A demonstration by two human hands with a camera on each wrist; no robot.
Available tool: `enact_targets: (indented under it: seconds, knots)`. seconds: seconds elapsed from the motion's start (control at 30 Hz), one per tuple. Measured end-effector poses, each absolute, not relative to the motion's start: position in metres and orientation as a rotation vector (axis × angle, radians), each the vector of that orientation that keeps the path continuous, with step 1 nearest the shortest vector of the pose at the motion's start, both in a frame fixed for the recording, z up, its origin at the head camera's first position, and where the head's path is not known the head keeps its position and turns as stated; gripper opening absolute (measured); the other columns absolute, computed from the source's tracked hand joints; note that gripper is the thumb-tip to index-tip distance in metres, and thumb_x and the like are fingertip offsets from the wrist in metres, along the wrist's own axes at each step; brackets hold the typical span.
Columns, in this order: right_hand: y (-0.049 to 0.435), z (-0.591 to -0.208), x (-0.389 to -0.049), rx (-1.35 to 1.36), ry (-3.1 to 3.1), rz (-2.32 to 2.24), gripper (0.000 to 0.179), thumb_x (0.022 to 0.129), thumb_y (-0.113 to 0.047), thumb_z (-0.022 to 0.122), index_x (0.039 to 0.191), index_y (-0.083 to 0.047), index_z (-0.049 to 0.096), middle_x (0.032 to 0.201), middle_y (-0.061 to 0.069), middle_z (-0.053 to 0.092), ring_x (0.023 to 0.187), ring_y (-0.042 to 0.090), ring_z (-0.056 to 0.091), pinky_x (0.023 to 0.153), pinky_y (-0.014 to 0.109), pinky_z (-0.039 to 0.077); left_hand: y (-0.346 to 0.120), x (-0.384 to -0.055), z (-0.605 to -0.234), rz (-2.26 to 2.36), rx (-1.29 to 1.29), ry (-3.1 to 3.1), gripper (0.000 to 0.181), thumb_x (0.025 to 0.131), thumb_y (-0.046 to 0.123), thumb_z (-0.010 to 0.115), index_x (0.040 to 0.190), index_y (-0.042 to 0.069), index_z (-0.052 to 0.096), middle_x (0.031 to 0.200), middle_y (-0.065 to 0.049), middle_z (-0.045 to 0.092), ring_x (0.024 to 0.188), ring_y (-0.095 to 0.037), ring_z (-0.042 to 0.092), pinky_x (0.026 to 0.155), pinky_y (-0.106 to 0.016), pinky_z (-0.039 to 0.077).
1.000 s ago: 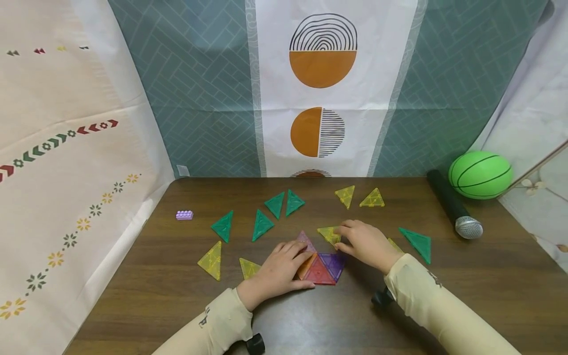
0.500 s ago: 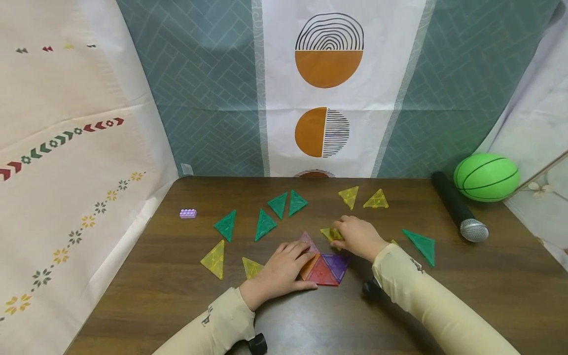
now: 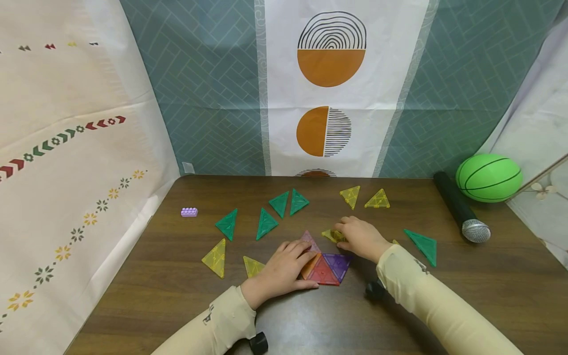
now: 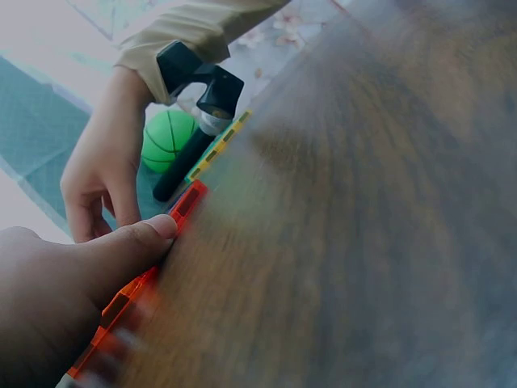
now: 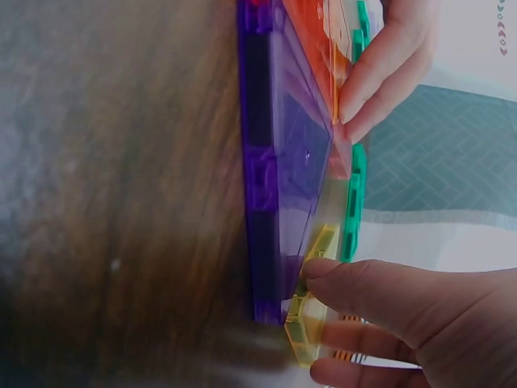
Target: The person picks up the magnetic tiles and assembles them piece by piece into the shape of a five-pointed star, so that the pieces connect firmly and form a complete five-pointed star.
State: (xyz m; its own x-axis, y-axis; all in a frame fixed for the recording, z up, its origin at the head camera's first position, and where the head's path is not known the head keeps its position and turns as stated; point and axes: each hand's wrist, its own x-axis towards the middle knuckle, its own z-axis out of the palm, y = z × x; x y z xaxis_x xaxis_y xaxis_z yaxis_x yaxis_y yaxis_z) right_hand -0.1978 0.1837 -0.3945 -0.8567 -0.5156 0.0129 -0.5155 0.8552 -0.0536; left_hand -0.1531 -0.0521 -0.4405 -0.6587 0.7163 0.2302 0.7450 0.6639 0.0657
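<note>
My left hand rests on a cluster of see-through triangular magnetic tiles, its fingertips over the orange tile and pink tile. Its thumb lies along the near edge of the red tile. A purple tile adjoins the red one on the right. Just beyond the purple tile, my right hand pinches a yellow triangular magnetic tile between thumb and fingers. In the right wrist view, this yellow tile sits close behind the purple tile's far corner; whether they touch, I cannot tell.
Several loose green tiles and yellow tiles lie around the cluster. A lilac toy brick sits at the far left. On the right are a green tile, a microphone and a green ball.
My right fingers have come further over the yellow tile, and less of it shows now. The left hand keeps its place on the cluster. The head view has shifted slightly.
</note>
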Motion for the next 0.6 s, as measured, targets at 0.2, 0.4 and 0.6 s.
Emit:
enact_targets:
  seconds: [0.2, 0.4, 0.6]
  knots:
    - [0.1882, -0.3949, -0.1954, -0.888, 2.997, -0.156, 0.037, 0.082, -0.018, 0.076, 0.115, -0.006, 0.068, 0.112, 0.011, 0.066, 0.102, 0.029, 0.063, 0.087, 0.043, 0.054, -0.0521, -0.1528, -0.4403, -0.231, -1.19, -2.699, 0.067, 0.083, 0.062, 0.062, 0.134, 0.019, 0.056, 0.14, -0.004, 0.052, 0.13, -0.022, 0.047, 0.108, -0.04, 0.039]
    - [0.1917, -0.3957, -0.1915, -0.951, 2.986, -0.203, 0.035, 0.082, -0.013, 0.075, 0.116, -0.005, 0.068, 0.116, 0.012, 0.065, 0.107, 0.03, 0.062, 0.09, 0.044, 0.053, -0.0522, -0.1524, -0.4403, -0.223, -1.188, -2.702, 0.067, 0.083, 0.062, 0.062, 0.134, 0.019, 0.056, 0.14, -0.004, 0.052, 0.13, -0.022, 0.048, 0.108, -0.04, 0.039]
    - [0.1941, -0.3981, -0.1886, -0.993, 2.993, -0.212, 0.035, 0.084, -0.012, 0.073, 0.118, -0.006, 0.068, 0.123, 0.013, 0.064, 0.112, 0.031, 0.061, 0.092, 0.045, 0.053, -0.0514, -0.1532, -0.4402, -0.209, -1.186, -2.71, 0.067, 0.084, 0.063, 0.061, 0.134, 0.019, 0.056, 0.14, -0.004, 0.052, 0.13, -0.022, 0.047, 0.108, -0.04, 0.039]
